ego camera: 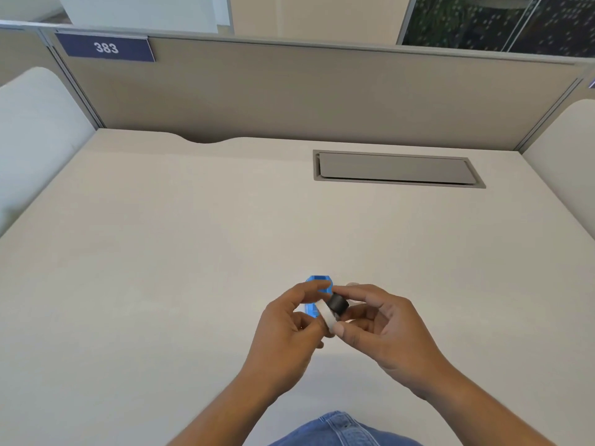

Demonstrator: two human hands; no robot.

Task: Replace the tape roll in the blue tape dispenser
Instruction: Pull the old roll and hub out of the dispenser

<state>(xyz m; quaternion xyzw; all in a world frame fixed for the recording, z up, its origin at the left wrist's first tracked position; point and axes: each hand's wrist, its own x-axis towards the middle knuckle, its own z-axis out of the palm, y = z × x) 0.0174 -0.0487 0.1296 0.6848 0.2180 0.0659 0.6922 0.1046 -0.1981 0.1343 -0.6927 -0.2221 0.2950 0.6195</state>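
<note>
While the left hand [286, 320] pinches the white tape roll [325, 313] just above the blue tape dispenser [317, 284] near the desk's [161, 252] near edge, the right hand [383, 326] closes thumb and fingertips on the black core [338, 304]. Best to keep the core square to the roll's hole, judging by their tilt. The core looks matte and cylindrical, the dispenser glossy plastic.

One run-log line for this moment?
left hand: holds blue tape dispenser | right hand: holds black hub at white tape roll | above desk | roll seated: cannot tell
</note>
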